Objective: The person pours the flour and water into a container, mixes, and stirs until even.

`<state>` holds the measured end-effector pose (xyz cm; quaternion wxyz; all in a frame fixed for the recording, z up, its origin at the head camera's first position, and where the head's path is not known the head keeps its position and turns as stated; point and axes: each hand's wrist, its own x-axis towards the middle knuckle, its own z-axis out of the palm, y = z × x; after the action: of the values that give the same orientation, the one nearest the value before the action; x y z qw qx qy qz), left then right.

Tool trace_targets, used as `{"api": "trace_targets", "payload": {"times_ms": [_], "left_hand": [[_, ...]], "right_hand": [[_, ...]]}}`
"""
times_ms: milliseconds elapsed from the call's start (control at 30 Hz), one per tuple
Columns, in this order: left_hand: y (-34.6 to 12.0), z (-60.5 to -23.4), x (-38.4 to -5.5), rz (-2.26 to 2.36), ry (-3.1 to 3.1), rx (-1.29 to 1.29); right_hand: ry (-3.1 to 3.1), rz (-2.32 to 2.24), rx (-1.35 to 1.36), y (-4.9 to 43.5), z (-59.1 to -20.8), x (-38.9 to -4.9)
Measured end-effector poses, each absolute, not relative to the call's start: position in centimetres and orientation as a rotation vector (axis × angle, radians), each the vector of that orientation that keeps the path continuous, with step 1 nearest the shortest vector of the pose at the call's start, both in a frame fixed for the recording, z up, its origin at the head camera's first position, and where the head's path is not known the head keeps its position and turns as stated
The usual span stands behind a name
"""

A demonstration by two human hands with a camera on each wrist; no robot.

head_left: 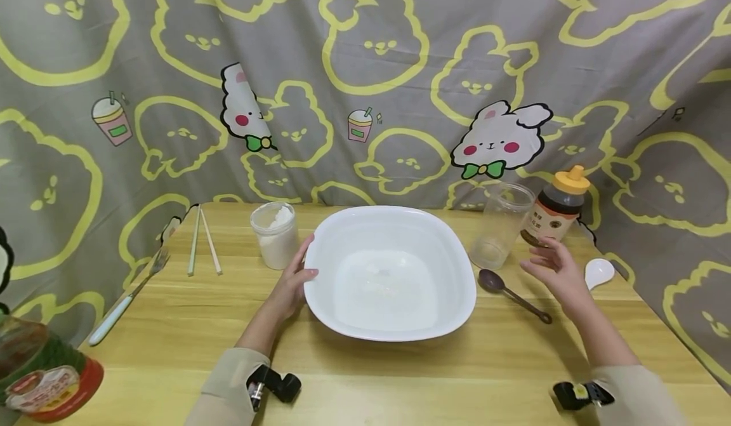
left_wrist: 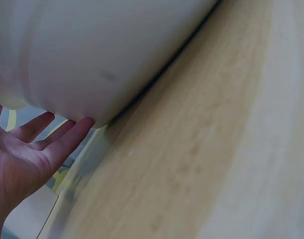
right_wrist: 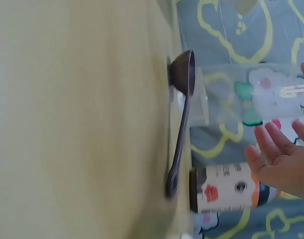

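A white basin point(head_left: 388, 286) stands in the middle of the wooden table. At its left side is my left hand point(head_left: 291, 286), thumb at the rim; in the left wrist view the extended fingers point(left_wrist: 70, 142) meet the basin's outer wall point(left_wrist: 92, 59). My right hand point(head_left: 556, 273) hovers with fingers spread, holding nothing. Close to it are a clear plastic jar point(head_left: 495, 229) and a syrup bottle point(head_left: 554, 207) with a yellow cap. A dark brown spoon point(head_left: 514, 296) lies between the basin and that hand. The right wrist view shows the spoon's bowl point(right_wrist: 182, 74) before the jar.
A jar of white powder point(head_left: 275, 239) stands left of the basin. Farther left lie chopsticks point(head_left: 204, 242) and a fork point(head_left: 128, 299). A red-and-green container point(head_left: 48, 375) occupies the near left corner. A white spoon point(head_left: 599, 272) is at right; a patterned curtain point(head_left: 388, 64) hangs behind.
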<state>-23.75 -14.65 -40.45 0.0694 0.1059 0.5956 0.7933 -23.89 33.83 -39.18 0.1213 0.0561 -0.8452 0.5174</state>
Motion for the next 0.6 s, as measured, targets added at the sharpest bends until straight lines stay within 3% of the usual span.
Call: {"api": "trace_targets", "payload": {"times_ms": [200, 400, 600], "left_hand": [[-14.8, -40.4, -23.7, 2.382, 1.798, 0.316], [-14.8, -40.3, -23.7, 2.377, 1.795, 0.318], [-14.8, -40.3, -23.8, 2.386, 1.793, 0.316]], "right_hand": [[-2.496, 1.461, 0.187, 36.7, -42.9, -21.8], [-2.541, 1.454, 0.066, 34.9, -40.8, -18.1], [-2.540, 1.417, -0.032, 35.2, -42.4, -17.7]]}}
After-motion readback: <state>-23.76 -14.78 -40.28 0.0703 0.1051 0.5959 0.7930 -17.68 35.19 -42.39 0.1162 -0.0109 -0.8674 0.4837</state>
